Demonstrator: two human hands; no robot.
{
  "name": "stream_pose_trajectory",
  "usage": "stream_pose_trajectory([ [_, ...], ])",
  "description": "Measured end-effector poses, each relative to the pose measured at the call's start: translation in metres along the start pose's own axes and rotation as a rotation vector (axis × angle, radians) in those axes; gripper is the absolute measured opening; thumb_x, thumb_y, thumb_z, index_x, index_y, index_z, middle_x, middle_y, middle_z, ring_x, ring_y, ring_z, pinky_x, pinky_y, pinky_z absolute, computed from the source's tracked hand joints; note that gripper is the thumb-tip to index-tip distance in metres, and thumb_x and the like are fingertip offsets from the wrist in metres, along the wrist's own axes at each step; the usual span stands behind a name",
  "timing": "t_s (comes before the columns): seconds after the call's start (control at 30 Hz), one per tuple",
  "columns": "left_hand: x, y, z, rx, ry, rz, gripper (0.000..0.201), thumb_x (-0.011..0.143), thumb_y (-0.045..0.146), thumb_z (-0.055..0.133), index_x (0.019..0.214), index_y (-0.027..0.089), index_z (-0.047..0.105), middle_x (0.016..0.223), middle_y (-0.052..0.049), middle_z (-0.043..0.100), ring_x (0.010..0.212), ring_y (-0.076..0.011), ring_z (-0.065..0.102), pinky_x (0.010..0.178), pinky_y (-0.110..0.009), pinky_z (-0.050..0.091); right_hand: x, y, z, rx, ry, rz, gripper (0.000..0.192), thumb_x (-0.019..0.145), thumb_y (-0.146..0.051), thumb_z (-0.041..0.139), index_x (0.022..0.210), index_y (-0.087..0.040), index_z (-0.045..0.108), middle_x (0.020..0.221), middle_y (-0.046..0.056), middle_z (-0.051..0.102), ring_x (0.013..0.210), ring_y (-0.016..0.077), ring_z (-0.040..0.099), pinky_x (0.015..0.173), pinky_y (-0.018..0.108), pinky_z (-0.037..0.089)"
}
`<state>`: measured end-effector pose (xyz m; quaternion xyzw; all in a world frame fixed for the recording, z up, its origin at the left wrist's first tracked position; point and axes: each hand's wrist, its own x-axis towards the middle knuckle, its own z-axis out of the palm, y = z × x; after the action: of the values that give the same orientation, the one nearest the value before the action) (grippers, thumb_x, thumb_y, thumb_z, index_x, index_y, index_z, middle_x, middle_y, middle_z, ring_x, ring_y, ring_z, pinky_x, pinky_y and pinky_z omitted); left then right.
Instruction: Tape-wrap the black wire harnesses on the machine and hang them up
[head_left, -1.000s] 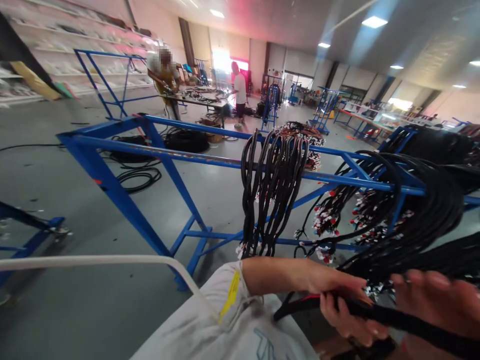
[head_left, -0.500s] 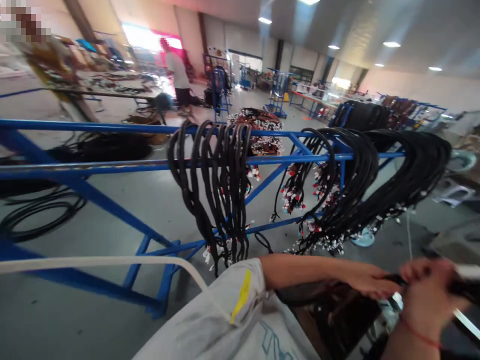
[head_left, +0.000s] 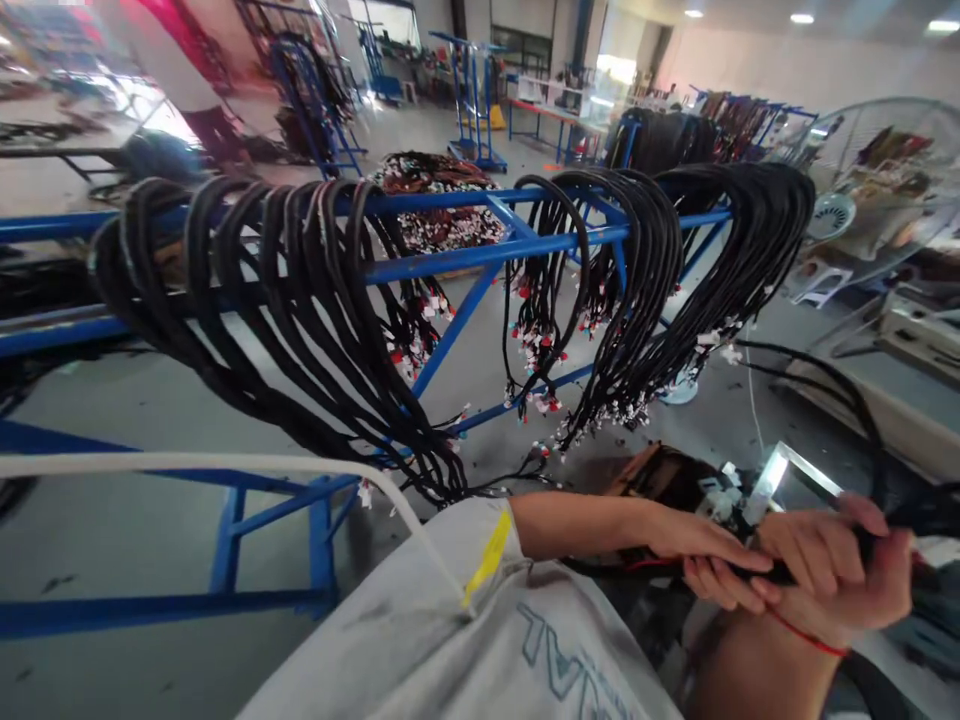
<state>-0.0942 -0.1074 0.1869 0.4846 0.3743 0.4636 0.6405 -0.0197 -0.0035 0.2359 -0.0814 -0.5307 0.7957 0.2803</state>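
Observation:
At the lower right, my left hand (head_left: pixel 716 560) and my right hand (head_left: pixel 832 570) are close together, fingers wrapped around a black wire harness (head_left: pixel 781 573). The left fingertips touch the right wrist, which has a red string around it. Part of the harness runs leftward below my left forearm, with a thin red wire beside it. Dark cable strands (head_left: pixel 870 420) curve up behind my right hand. Below the hands, dark cables and white connectors (head_left: pixel 724 495) show in part.
A blue rack (head_left: pixel 450 262) spans the view, with bundles of black harnesses (head_left: pixel 300 290) draped over it, several ending in white and red connectors. A fan (head_left: pixel 832 215) and a white stool (head_left: pixel 823 280) stand right. A white tube (head_left: pixel 225 463) crosses at left. Another person is at upper left.
The view has swung right and down, so the rack's harnesses appear further left and larger. Both hands stay on the black harness; the left one now reaches against the right wrist.

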Motion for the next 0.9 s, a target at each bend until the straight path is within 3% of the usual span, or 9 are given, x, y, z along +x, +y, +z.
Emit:
stream_pose_trajectory([
  [0.13, 0.000, 0.006, 0.003, 0.722, 0.601, -0.040, 0.028, 0.099, 0.040, 0.042, 0.091, 0.016, 0.055, 0.076, -0.004, 0.058, 0.066, -0.0159, 0.059, 0.059, -0.025, 0.047, 0.020, 0.016, -0.006, -0.150, 0.412, -0.223, 0.028, 0.079, -0.041, 0.064, 0.068, -0.024, 0.045, 0.043, -0.010, 0.035, 0.033, 0.0081, 0.030, 0.030, 0.019, 0.028],
  [0.2, -0.002, 0.007, 0.002, 0.964, 0.779, -0.088, 0.028, 0.099, 0.037, 0.045, 0.109, 0.013, 0.055, 0.094, -0.011, 0.065, 0.081, -0.0212, 0.064, 0.068, -0.031, 0.050, 0.026, 0.024, -0.008, -0.204, 0.614, -0.345, 0.029, 0.082, -0.037, 0.060, 0.065, -0.023, 0.042, 0.044, -0.009, 0.037, 0.035, 0.0086, 0.035, 0.031, 0.018, 0.030],
  [0.27, -0.007, 0.011, 0.001, 0.909, 0.709, -0.070, 0.028, 0.099, 0.036, 0.044, 0.109, 0.013, 0.057, 0.094, -0.011, 0.066, 0.080, -0.0196, 0.063, 0.068, -0.029, 0.051, 0.024, 0.022, -0.007, -0.134, 0.543, -0.273, 0.031, 0.078, -0.033, 0.064, 0.062, -0.022, 0.040, 0.045, -0.010, 0.037, 0.036, 0.0069, 0.034, 0.032, 0.018, 0.032],
  [0.37, -0.014, 0.019, 0.001, 0.412, 0.289, -0.031, 0.036, 0.101, 0.041, 0.035, 0.089, 0.017, 0.059, 0.065, -0.001, 0.053, 0.054, -0.0122, 0.051, 0.048, -0.021, 0.041, 0.008, 0.004, -0.003, 0.116, 0.219, -0.113, 0.040, 0.064, -0.037, 0.077, 0.065, -0.022, 0.040, 0.047, -0.014, 0.028, 0.033, 0.0011, 0.016, 0.030, 0.015, 0.025],
  [0.5, -0.001, 0.012, 0.012, -0.059, -0.156, -0.112, 0.049, 0.101, 0.044, 0.021, 0.068, 0.021, 0.049, 0.052, 0.004, 0.026, 0.034, -0.0106, 0.022, 0.032, -0.023, 0.021, -0.015, -0.016, -0.004, 0.248, 0.314, -0.425, 0.057, 0.070, -0.059, 0.071, 0.060, -0.025, 0.026, 0.044, -0.017, -0.001, 0.036, 0.0016, -0.014, 0.027, 0.019, 0.002],
  [0.57, 0.010, 0.002, 0.019, -0.029, -0.115, -0.088, 0.050, 0.101, 0.039, 0.017, 0.064, 0.021, 0.044, 0.052, 0.004, 0.024, 0.034, -0.0107, 0.020, 0.032, -0.023, 0.023, -0.020, -0.017, -0.014, 0.205, 0.304, -0.422, 0.062, 0.077, -0.059, 0.066, 0.057, -0.023, 0.020, 0.041, -0.015, -0.003, 0.034, 0.0032, -0.013, 0.028, 0.021, 0.003],
  [0.67, 0.020, -0.011, 0.025, 0.335, 0.232, -0.051, 0.040, 0.101, 0.037, 0.028, 0.072, 0.020, 0.050, 0.057, 0.002, 0.038, 0.043, -0.0112, 0.038, 0.043, -0.021, 0.037, -0.018, -0.006, -0.039, 0.059, 0.223, -0.289, 0.062, 0.082, -0.055, 0.064, 0.053, -0.021, 0.022, 0.037, -0.011, 0.013, 0.030, 0.0045, 0.005, 0.029, 0.018, 0.014],
  [0.77, 0.020, -0.016, 0.029, 0.696, 0.522, -0.094, 0.020, 0.096, 0.035, 0.048, 0.096, 0.017, 0.057, 0.074, -0.004, 0.056, 0.066, -0.0167, 0.056, 0.059, -0.026, 0.045, -0.013, 0.007, -0.061, -0.104, 0.364, -0.345, 0.054, 0.081, -0.051, 0.066, 0.055, -0.021, 0.030, 0.040, -0.009, 0.029, 0.034, 0.0062, 0.022, 0.032, 0.017, 0.024],
  [0.9, 0.018, -0.012, 0.036, 0.753, 0.466, -0.018, 0.027, 0.100, 0.038, 0.040, 0.101, 0.016, 0.056, 0.078, -0.004, 0.057, 0.071, -0.0163, 0.055, 0.064, -0.026, 0.041, -0.025, -0.008, -0.063, -0.173, 0.395, -0.339, 0.046, 0.077, -0.044, 0.072, 0.060, -0.021, 0.036, 0.046, -0.009, 0.036, 0.039, 0.0071, 0.032, 0.037, 0.017, 0.030],
])
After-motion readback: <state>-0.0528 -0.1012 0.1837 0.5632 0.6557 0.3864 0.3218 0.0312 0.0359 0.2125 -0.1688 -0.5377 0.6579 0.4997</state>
